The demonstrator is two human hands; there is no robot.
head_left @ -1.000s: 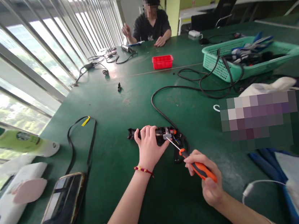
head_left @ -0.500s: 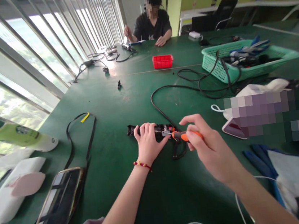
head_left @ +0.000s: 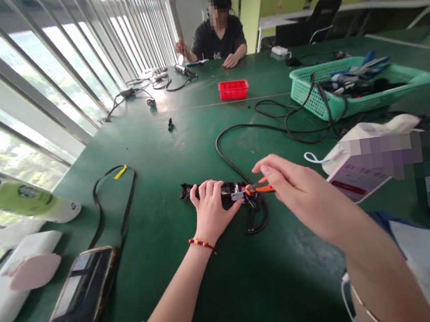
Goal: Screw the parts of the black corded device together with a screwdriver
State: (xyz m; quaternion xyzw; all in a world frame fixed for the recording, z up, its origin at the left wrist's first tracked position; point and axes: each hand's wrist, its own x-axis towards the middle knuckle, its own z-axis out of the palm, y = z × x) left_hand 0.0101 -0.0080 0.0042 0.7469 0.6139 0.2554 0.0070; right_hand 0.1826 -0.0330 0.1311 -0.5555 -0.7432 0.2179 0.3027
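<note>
A black cylindrical device [head_left: 228, 190] with exposed inner parts and a cable lies on the green table. My left hand [head_left: 210, 203] is closed over its body and presses it down, hiding its middle. My right hand [head_left: 291, 177] grips an orange and black screwdriver [head_left: 259, 187] by the end of its handle. The screwdriver points left, its tip at the device's open right end beside a small grey metal part [head_left: 237, 196]. Thin coloured wires [head_left: 250, 202] show just below that end. Whether the tip sits in a screw, I cannot tell.
A black cable [head_left: 230, 130] curves from the device toward a green basket [head_left: 321, 103] of tools and cables. A red bin [head_left: 233, 90] stands ahead, before a seated person [head_left: 219, 35]. Phone [head_left: 79, 303] and bottle [head_left: 27, 199] lie left; gloves [head_left: 425, 250] lie right.
My right hand has turned about the screwdriver handle, and its wrist has swung right and over. The screwdriver stays at the device's right end. My left hand keeps its hold.
</note>
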